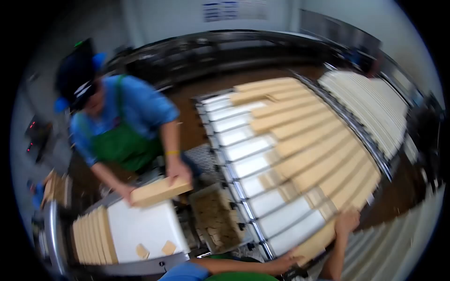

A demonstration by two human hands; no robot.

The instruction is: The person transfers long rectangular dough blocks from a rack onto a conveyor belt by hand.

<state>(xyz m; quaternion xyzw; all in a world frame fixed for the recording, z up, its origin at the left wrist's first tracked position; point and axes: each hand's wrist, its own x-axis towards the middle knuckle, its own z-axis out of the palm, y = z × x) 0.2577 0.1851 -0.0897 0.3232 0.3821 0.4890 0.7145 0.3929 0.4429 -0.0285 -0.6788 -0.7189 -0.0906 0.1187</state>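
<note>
A row of square tan crackers point(316, 241), packed on edge, lies at the near end of the slatted rack. My right hand point(347, 222) is closed round its far end. At its near end, low in the view, my left hand point(285, 263) presses with the fingers partly hidden. Many more rows of crackers point(309, 140) fill the rack's lanes beyond my hands. White lane surface point(243, 166) shows on the rack's left side.
Across from me a co-worker in a green apron point(124, 147) holds a block of crackers point(161, 192) over a white tray point(140, 225). A bin of broken pieces point(216, 220) stands between us. Pale corrugated surfaces point(365, 110) lie at the right.
</note>
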